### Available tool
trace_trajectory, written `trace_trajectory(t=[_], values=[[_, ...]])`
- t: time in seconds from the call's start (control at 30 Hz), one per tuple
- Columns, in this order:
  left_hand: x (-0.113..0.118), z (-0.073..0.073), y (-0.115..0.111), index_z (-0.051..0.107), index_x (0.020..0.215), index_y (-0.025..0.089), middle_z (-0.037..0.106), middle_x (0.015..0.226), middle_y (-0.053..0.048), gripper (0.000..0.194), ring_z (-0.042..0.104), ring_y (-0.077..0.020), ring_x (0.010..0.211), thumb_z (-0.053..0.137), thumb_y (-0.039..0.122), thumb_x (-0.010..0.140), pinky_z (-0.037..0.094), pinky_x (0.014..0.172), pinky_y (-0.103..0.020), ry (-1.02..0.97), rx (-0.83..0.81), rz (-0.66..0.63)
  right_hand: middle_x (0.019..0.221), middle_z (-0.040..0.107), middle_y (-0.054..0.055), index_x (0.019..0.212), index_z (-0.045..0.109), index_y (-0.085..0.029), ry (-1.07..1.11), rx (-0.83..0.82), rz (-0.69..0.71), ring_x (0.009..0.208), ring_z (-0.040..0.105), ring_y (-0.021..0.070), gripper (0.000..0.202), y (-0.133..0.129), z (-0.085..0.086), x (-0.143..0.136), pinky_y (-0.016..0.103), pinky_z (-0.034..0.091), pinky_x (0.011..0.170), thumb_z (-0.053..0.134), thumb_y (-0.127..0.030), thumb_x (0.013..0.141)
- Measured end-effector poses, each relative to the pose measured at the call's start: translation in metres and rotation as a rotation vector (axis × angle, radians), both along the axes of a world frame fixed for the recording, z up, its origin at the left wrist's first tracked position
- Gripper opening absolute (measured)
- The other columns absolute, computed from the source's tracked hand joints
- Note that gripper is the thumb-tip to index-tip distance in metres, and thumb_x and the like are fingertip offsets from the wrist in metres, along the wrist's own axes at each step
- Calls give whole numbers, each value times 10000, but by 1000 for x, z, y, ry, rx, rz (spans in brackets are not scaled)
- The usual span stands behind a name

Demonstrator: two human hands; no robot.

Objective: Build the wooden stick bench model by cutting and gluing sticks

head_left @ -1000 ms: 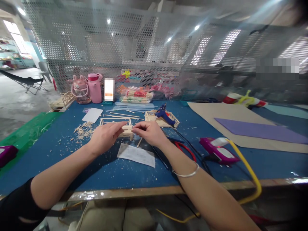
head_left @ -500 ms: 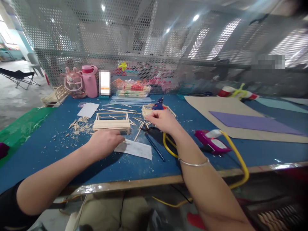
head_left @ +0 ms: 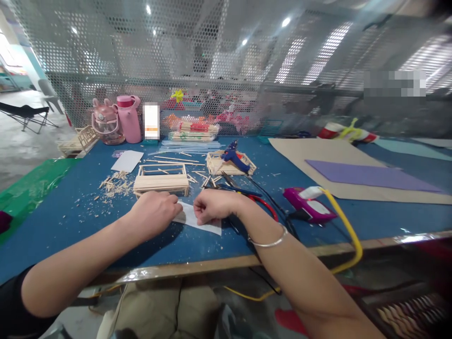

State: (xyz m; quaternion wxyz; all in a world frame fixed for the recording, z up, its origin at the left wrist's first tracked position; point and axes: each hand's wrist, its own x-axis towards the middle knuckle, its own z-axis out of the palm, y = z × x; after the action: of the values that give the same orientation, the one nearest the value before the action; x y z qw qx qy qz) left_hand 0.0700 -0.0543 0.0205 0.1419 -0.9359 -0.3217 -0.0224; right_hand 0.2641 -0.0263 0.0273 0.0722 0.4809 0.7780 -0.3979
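Head view: white paper strip point(head_left: 189, 214) lies flat on the blue bench top point(head_left: 141, 254), long axis left to right and angling toward the near edge, with left hand point(head_left: 155, 214) at its left end and right hand point(head_left: 217, 205) over its right half. Slatted wooden-stick frame point(head_left: 161, 182) sits just beyond the left hand, the nearer one, long axis roughly left-right. Both hands' fingers are curled in; can't tell whether either pinches anything.
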Motion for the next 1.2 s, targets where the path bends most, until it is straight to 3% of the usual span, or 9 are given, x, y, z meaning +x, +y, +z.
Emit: trace_trajectory(t=[0.23, 0.37, 0.5, 0.57, 0.63, 0.73, 0.83, 1.07, 1.2], values=[[3, 3, 3, 574, 855, 148, 636, 710, -43, 172, 597, -186, 670, 413, 92, 835, 401, 673, -337, -94, 102, -49, 532, 476, -66, 838, 635, -153, 257, 509, 55, 505, 423, 74, 188, -6, 8, -12, 193, 307, 497, 670, -217, 665], [1, -4, 5, 543, 978, 165, 643, 673, -8, 255, 583, -149, 652, 334, 78, 862, 369, 830, -390, -268, 197, -56, 596, 587, -13, 702, 643, -139, 310, 683, 75, 566, 495, 91, 24, -10, 2, -22, 200, 327, 558, 629, -154, 692], [-3, -7, 3, 537, 1040, 204, 678, 841, -35, 237, 598, -159, 806, 381, 142, 871, 365, 891, -384, -455, 285, -128, 602, 612, -2, 656, 626, -147, 332, 727, 45, 576, 508, 96, 84, -4, -4, -15, 205, 336, 570, 572, -147, 720], [-7, -6, 1, 565, 976, 204, 676, 871, -57, 182, 595, -164, 850, 422, 202, 864, 406, 844, -342, -577, 317, -200, 564, 572, -15, 625, 587, -147, 365, 701, -50, 549, 484, 92, 92, 2, -3, -6, 207, 338, 549, 562, -169, 712], [-11, -6, 0, 587, 840, 194, 659, 713, -41, 171, 598, -147, 710, 433, 267, 860, 445, 700, -279, -652, 241, -213, 565, 553, -23, 636, 547, -152, 458, 552, -148, 526, 478, 89, 82, 6, -1, 1, 206, 349, 518, 563, -205, 697], [-14, -13, 2, 598, 743, 185, 599, 534, 5, 248, 534, -108, 476, 428, 324, 859, 387, 490, -214, -597, -66, -83, 588, 565, -24, 682, 523, -157, 590, 238, -161, 506, 498, 88, 92, 8, 0, 7, 204, 378, 485, 569, -237, 679], [-13, -23, 7, 650, 824, 203, 651, 588, -3, 230, 560, -117, 475, 432, 274, 843, 356, 468, -207, -439, -264, 30, 585, 558, -29, 691, 538, -154, 579, 98, -79, 514, 511, 88, 88, 5, -1, 4, 206, 399, 494, 574, -233, 675], [-10, -21, 9, 705, 795, 254, 681, 626, -25, 279, 592, -156, 529, 428, 274, 819, 317, 464, -220, -335, -314, 167, 557, 534, -43, 717, 548, -160, 466, 91, -10, 508, 500, 86, 56, 1, -8, -10, 200, 404, 501, 558, -214, 708], [-10, -19, 10, 710, 804, 255, 690, 659, -29, 290, 592, -156, 553, 426, 309, 816, 316, 478, -221, -331, -386, 199, 585, 577, -20, 687, 560, -155, 339, 209, 41, 558, 527, 98, 54, 2, -7, -11, 199, 398, 535, 534, -173, 730]])
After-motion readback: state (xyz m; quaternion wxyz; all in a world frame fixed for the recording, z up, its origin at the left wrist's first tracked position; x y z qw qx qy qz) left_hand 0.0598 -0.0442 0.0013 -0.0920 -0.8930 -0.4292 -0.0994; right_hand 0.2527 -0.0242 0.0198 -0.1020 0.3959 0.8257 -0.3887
